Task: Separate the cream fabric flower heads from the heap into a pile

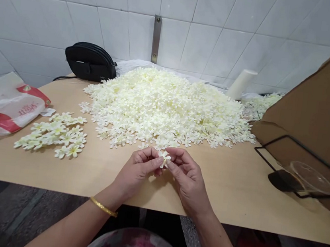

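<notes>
Both hands meet over the near middle of the wooden table (235, 188), pinching one small cream artificial flower (164, 158) between their fingertips. My left hand (136, 172), with a gold bangle on its wrist, grips the flower from the left. From the right, my right hand (186, 178) holds it with curled fingers. Just beyond the hands lies a big heap of the same cream flowers (167, 107). A small separate group of flowers (57, 134) lies on the table to the left.
A red and white plastic bag (4, 108) lies at the far left. A black pouch (90, 62) sits against the tiled wall. A white cylinder (241, 84) stands behind the heap. At right are a cardboard box (320, 106), a black wire frame (298, 168) and a clear plastic cup (310, 179).
</notes>
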`<state>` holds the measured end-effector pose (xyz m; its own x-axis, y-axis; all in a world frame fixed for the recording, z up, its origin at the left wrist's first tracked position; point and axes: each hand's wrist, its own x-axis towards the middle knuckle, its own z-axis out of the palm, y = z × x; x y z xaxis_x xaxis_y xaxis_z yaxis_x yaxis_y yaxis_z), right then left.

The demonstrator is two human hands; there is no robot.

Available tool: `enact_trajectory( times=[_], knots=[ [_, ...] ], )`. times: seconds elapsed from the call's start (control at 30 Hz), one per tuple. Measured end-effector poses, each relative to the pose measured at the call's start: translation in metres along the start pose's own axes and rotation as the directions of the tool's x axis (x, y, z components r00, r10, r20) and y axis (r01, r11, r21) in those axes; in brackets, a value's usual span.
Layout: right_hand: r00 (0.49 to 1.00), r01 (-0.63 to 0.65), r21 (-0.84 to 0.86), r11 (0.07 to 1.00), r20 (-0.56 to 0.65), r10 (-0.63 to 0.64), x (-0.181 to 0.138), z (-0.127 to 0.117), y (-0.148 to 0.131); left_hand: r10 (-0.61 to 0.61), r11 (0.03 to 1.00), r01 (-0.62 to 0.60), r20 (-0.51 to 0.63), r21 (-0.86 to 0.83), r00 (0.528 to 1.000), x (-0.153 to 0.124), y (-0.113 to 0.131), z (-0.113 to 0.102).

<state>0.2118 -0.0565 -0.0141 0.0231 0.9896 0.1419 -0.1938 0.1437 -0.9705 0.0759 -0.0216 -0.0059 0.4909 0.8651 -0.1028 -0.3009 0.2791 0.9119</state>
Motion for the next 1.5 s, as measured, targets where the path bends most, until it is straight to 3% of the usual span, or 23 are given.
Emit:
enact_trajectory(
  times=[0.23, 0.4, 0.57, 0.7, 0.9, 1.13, 1.3, 1.5],
  knots=[
    [0.998, -0.017, 0.061, 0.998, 0.059, 0.013, 0.000, 0.003, -0.002, 0.020, 0.997, -0.017, -0.032, 0.075, 0.999, 0.001, 0.000, 0.002],
    [0.993, -0.121, 0.099, 0.988, 0.010, 0.121, 0.001, 0.004, -0.005, 0.027, 0.983, -0.028, 0.006, 0.184, 1.000, 0.000, 0.001, 0.003],
    [0.988, -0.139, 0.162, 0.977, 0.088, 0.126, 0.004, 0.003, -0.003, 0.027, 0.961, -0.027, 0.001, 0.274, 1.000, -0.001, 0.004, 0.006],
    [0.992, -0.114, 0.042, 0.993, -0.042, 0.116, 0.010, -0.004, 0.002, -0.002, 0.974, 0.004, -0.011, 0.225, 1.000, -0.001, 0.006, 0.007],
    [0.993, -0.113, -0.072, 0.991, -0.025, 0.112, 0.016, -0.008, -0.001, 0.005, 1.000, -0.005, -0.013, 0.021, 1.000, 0.000, 0.002, 0.001],
    [0.974, -0.153, -0.040, 0.987, 0.161, 0.157, 0.019, 0.003, -0.014, 0.018, 0.998, -0.016, -0.033, 0.059, 0.999, 0.002, 0.000, 0.001],
    [0.998, -0.070, -0.159, 0.985, -0.007, 0.070, 0.032, -0.003, -0.013, 0.021, 0.996, -0.014, -0.080, 0.085, 0.997, 0.004, 0.000, 0.001],
    [0.988, 0.047, -0.372, 0.927, -0.122, -0.098, 0.066, -0.021, -0.018, 0.011, 0.994, -0.030, -0.178, -0.105, 0.984, 0.005, 0.001, 0.002]
  ],
)
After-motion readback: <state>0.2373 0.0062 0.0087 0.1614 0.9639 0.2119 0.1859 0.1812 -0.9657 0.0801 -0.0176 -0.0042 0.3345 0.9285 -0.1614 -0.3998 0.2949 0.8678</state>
